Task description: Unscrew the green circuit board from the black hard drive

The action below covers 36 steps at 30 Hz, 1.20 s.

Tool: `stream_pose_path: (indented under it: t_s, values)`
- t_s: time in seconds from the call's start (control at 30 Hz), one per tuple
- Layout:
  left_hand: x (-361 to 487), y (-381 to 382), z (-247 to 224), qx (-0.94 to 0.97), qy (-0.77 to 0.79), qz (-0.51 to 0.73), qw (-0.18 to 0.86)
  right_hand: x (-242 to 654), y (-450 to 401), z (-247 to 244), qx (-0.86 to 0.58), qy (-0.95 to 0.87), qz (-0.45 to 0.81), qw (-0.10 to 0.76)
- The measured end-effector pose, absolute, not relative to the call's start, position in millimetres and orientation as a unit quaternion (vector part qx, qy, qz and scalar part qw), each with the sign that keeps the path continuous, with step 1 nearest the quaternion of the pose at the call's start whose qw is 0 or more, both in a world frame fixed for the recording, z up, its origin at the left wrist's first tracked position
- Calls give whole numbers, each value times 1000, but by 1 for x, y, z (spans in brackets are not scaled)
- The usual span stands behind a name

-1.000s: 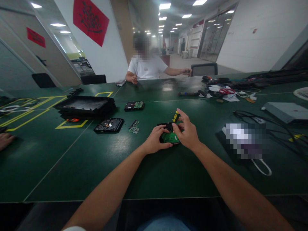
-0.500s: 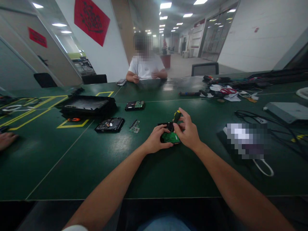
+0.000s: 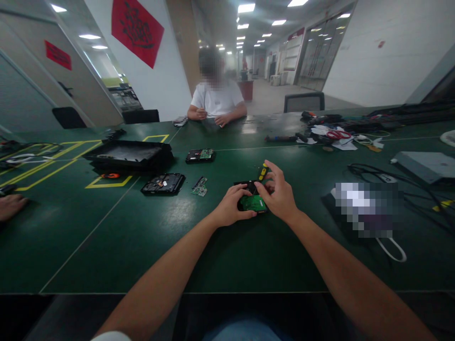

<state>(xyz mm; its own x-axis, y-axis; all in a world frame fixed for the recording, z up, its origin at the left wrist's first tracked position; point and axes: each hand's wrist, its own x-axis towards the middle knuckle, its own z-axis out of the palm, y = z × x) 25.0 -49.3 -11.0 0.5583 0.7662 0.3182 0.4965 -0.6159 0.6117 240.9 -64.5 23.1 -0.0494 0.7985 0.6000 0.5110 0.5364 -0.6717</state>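
A hard drive (image 3: 253, 203) with its green circuit board facing up lies on the table in front of me. My left hand (image 3: 232, 206) grips it from the left, thumb along the near edge and fingers over the far side. In my right hand (image 3: 279, 192) is a screwdriver (image 3: 263, 172) with a yellow and black handle, held upright over the drive's right part. One fingertip rests on top of the handle; my fingers hide the tip. Left of my hands lie a loose circuit board (image 3: 200, 186) and an opened hard drive (image 3: 163, 183).
Another hard drive (image 3: 200, 155) lies farther back, near a black tray (image 3: 130, 156). Cables, papers and tools (image 3: 337, 133) are heaped at the back right, before a grey metal box (image 3: 424, 166). A person (image 3: 216, 102) sits opposite; another person's hand (image 3: 12, 206) rests at far left.
The screwdriver's handle has turned slightly between my right fingers. My left hand keeps its hold on the drive. The person opposite has lowered one hand toward the table.
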Motion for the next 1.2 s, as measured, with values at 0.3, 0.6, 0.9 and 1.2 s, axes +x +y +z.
stream_pose_path:
  t_s: [0.3, 0.6, 0.9, 1.2]
  values:
    - [25, -50, -11, 849, 369, 296, 238, 242, -64, 24, -453, -714, 151, 512]
    - [26, -50, -11, 848, 368, 300, 236, 241, -64, 23, -442, -716, 157, 517]
    - [25, -49, -12, 850, 367, 297, 235, 241, -64, 23, -449, -717, 124, 518]
    - [26, -51, -9, 849, 370, 293, 237, 242, -65, 24, -446, -718, 175, 505]
